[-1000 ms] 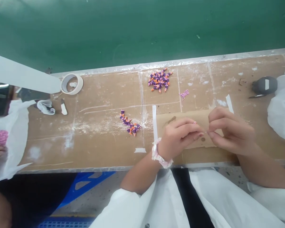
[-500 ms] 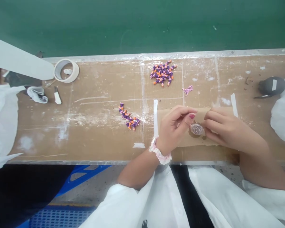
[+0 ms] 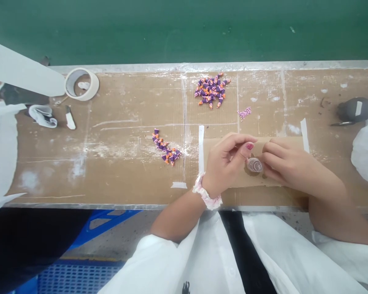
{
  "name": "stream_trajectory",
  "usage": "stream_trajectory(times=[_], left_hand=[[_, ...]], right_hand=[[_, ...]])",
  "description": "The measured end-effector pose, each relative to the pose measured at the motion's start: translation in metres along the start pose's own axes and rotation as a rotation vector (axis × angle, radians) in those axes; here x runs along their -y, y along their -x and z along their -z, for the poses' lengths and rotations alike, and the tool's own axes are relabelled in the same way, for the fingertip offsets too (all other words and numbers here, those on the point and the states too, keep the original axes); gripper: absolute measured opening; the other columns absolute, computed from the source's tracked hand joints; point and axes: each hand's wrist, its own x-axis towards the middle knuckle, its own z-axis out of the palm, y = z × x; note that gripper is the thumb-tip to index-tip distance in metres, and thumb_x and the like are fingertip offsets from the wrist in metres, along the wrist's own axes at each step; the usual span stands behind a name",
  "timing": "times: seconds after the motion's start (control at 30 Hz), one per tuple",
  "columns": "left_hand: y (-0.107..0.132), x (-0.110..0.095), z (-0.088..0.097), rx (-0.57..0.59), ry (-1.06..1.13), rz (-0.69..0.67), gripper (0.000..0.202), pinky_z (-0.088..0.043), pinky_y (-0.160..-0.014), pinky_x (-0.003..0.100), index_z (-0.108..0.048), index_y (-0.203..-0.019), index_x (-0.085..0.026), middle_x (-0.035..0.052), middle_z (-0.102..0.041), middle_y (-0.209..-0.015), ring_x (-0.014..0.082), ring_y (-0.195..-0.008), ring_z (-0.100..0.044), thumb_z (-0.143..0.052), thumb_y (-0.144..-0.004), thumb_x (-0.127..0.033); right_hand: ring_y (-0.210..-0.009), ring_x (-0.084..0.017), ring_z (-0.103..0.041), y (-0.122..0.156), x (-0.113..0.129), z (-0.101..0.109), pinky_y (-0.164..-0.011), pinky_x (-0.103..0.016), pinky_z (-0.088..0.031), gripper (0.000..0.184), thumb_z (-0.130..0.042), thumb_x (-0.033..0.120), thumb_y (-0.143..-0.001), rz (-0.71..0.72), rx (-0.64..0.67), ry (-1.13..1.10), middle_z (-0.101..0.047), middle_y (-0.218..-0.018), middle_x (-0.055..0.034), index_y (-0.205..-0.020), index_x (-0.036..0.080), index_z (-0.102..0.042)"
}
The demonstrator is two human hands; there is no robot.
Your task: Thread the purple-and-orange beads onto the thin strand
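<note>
Near the table's [image 3: 125,179] front edge, a clear blob [image 3: 254,164] shows over brown paper [image 3: 248,182], between both hands. The left hand [image 3: 225,167] curls, thumb near forefinger; the right hand [image 3: 291,161] bunches its fingers, thumb hidden. Whether either pinches anything, I can't tell. The shirt's [image 3: 171,261] dark print [image 3: 186,287] is cut off, unreadable.

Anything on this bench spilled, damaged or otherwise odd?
Yes: the cardboard covering looks worn, scuffed with whitish patches at left. Between the left hand and right hand, a clear, glossy blob shows against dark marks on the brown sheet; whether spilled or placed, I can't tell.
</note>
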Motion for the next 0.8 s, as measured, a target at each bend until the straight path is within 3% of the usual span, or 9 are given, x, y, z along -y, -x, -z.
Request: stream_trajectory(times=[0.3,0.5,0.57,0.67,0.8], left_hand=[[0.000,0.004,0.001,0.013,-0.043,-0.007,0.018,-0.051,-0.065,0.021,-0.068,-0.100,-0.020,0.0036,-0.067,-0.092,0.0079,-0.071,-0.061,-0.055,-0.091,-0.027],[-0.002,0.010,-0.001,-0.027,0.138,0.083,0.035,-0.052,-0.071,0.022,-0.061,-0.117,-0.023,0.0014,-0.071,-0.090,0.0107,-0.082,-0.065,-0.067,-0.083,-0.026],[-0.003,0.010,-0.001,-0.021,0.245,0.176,0.032,-0.053,-0.071,0.023,-0.064,-0.109,-0.022,0.0021,-0.072,-0.090,0.0108,-0.079,-0.066,-0.071,-0.079,-0.027],[-0.003,0.010,-0.001,0.036,0.435,0.340,0.024,-0.054,-0.069,0.024,-0.067,-0.095,-0.018,0.0021,-0.072,-0.085,0.0097,-0.071,-0.066,-0.075,-0.075,-0.027],[0.000,0.009,-0.005,0.121,0.645,0.514,0.023,-0.054,-0.071,0.023,-0.070,-0.094,-0.017,0.0008,-0.070,-0.080,0.0084,-0.070,-0.066,-0.077,-0.073,-0.022]], right_hand=[[-0.070,-0.018,-0.045,-0.001,0.004,-0.003,-0.059,-0.032,-0.041,0.017,-0.045,0.013,-0.089,0.027,0.010,0.075,-0.048,-0.075,-0.0055,-0.074,0.019,-0.048],[-0.069,-0.018,-0.047,-0.001,0.002,0.000,-0.060,-0.032,-0.042,0.015,-0.047,0.014,-0.089,0.035,-0.015,0.038,-0.050,-0.075,-0.0046,-0.076,0.021,-0.046],[-0.068,-0.017,-0.046,0.000,0.002,0.003,-0.060,-0.033,-0.042,0.013,-0.051,0.013,-0.087,0.012,-0.113,0.003,-0.050,-0.075,-0.0036,-0.079,0.022,-0.046],[-0.066,-0.016,-0.046,0.000,0.002,0.004,-0.059,-0.033,-0.041,0.018,-0.056,0.008,-0.082,-0.067,-0.377,-0.089,-0.048,-0.077,-0.0023,-0.083,0.023,-0.046],[-0.066,-0.015,-0.047,-0.002,0.008,-0.002,-0.056,-0.032,-0.040,0.023,-0.058,0.004,-0.077,-0.146,-0.607,-0.226,-0.048,-0.077,-0.0014,-0.085,0.023,-0.048]])
